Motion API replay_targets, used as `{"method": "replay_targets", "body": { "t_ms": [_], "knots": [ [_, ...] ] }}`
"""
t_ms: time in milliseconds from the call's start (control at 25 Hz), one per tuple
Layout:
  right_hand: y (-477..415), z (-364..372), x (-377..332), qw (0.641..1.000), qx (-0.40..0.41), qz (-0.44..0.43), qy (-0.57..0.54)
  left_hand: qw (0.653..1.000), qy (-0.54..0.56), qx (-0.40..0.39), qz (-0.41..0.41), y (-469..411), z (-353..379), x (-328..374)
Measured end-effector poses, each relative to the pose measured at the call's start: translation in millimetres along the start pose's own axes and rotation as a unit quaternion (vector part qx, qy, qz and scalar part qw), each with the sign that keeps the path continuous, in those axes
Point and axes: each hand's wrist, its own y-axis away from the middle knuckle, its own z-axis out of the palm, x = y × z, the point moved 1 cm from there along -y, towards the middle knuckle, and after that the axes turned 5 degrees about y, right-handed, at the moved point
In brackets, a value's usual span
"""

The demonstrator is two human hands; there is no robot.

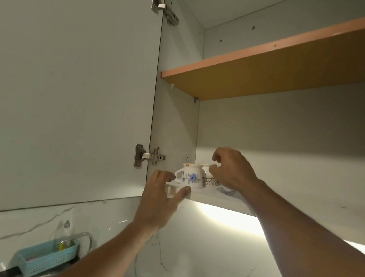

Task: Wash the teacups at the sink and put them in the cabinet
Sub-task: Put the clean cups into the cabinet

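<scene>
A white teacup with a blue flower (191, 176) stands upright at the left end of the cabinet's bottom shelf (219, 200). Just to its right is a second teacup with a brown patterned band (208, 181). My right hand (234, 170) reaches into the cabinet with its fingers curled on this cup's rim. My left hand (161, 196) is at the shelf's front left corner. Its thumb and fingers are around a small white piece (171, 189) that looks like another teacup, mostly hidden. A bluish-white object (225, 191) lies under my right wrist, unclear.
The open cabinet door (67, 88) hangs at the left on two metal hinges (149, 157). A wooden upper shelf (266, 75) sits above. Below left are a blue plastic basket (45, 257) holding a soap bottle (66, 234), a tap (87, 237) and the marble wall.
</scene>
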Motion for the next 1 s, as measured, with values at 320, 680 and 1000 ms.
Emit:
{"method": "replay_targets", "body": {
  "t_ms": [320, 680, 1000],
  "knots": [
    [145.3, 57.4, -78.0, 0.989, -0.001, -0.118, -0.089, 0.972, -0.222, -0.046, 0.056, 120.0, -25.8, -39.0],
    [257.7, 267.7, -78.8, 0.948, -0.301, -0.045, -0.09, 0.924, -0.301, -0.191, -0.138, 245.2, -68.9, -170.0],
    [287.4, 431.8, -89.2, 0.88, -0.46, -0.002, -0.118, 0.867, -0.278, -0.28, -0.304, 310.0, -44.7, -294.9]
  ]
}}
